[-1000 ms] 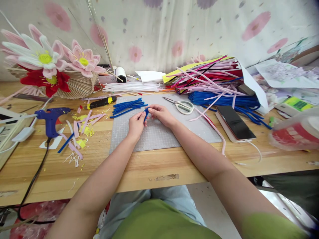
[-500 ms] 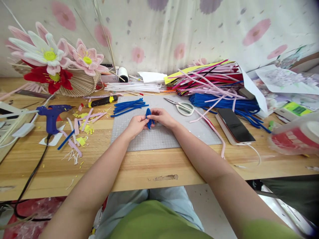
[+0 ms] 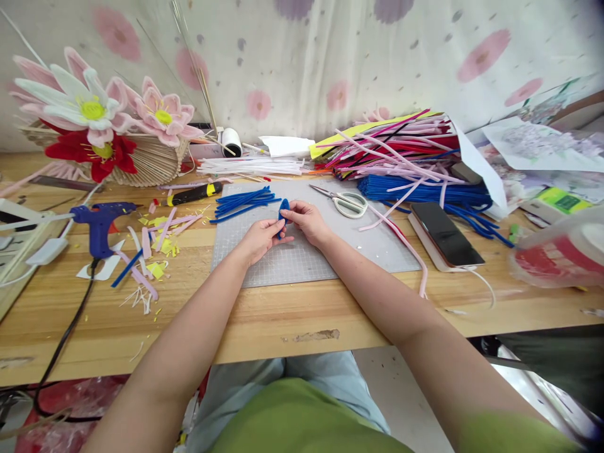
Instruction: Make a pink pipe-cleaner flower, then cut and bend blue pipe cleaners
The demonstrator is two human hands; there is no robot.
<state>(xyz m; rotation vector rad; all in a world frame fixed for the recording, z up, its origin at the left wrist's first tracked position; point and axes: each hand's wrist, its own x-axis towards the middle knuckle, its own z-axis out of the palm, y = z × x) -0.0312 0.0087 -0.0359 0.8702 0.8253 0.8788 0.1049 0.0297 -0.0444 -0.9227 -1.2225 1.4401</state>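
Between my two hands is a small bent piece of blue pipe cleaner (image 3: 284,206), its upper end showing above the fingers. My left hand (image 3: 262,239) pinches its lower part, and my right hand (image 3: 304,220) grips it from the other side with thumb and fingertips. Fingers cover much of the piece. Both hands are just over the grey cutting mat (image 3: 302,267). Cut blue pipe cleaners (image 3: 243,202) lie on the mat beyond my left hand. Scissors with pale handles (image 3: 348,204) rest on the mat to the right of my right hand.
At left stand a blue hot glue gun (image 3: 100,229), pink and yellow scraps (image 3: 163,242) and a yellow-black cutter (image 3: 194,193). Fuzzy flowers (image 3: 94,110) stand behind them. To the right are a bundle of blue pipe cleaners (image 3: 419,192), a phone (image 3: 446,234) and a plastic tub (image 3: 561,255).
The blue piece has turned between my fingers and now shows a rounded upper end. My right hand has moved slightly up it. The whole view has shifted a little.
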